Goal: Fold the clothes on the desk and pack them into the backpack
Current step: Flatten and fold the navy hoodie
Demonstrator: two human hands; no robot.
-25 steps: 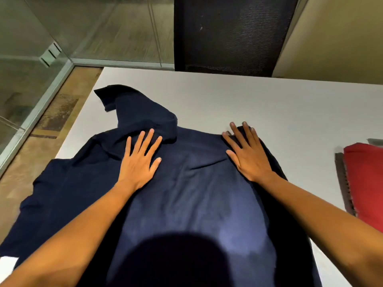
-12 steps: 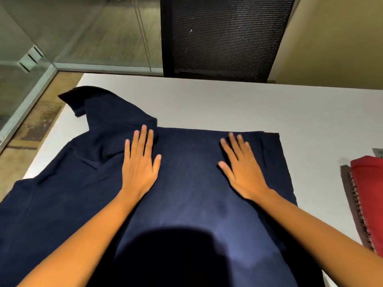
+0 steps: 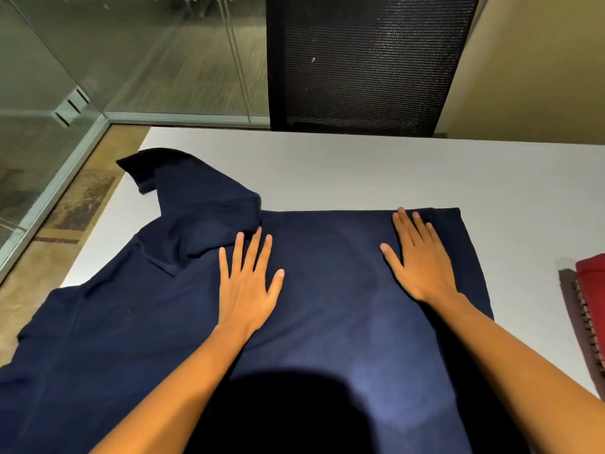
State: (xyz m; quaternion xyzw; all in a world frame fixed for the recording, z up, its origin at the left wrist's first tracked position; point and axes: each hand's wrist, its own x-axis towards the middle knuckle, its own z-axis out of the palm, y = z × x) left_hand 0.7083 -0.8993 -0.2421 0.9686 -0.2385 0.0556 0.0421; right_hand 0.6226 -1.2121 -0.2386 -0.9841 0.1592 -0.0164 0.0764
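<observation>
Head view: navy shirt lies across desk's near-left part, hanging off left edge. Left hand and right hand both flat on it, fingers spread, likely smoothing before next fold. Sleeve bunched toward far-left corner. Red item at right edge. Backpack unseen.

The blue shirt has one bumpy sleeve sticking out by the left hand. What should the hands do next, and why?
Probably the left hand should fold that sleeve in over the navy shirt. The right side already ends in a straight folded edge under the flat right hand, while the left side spreads past the desk edge.
</observation>
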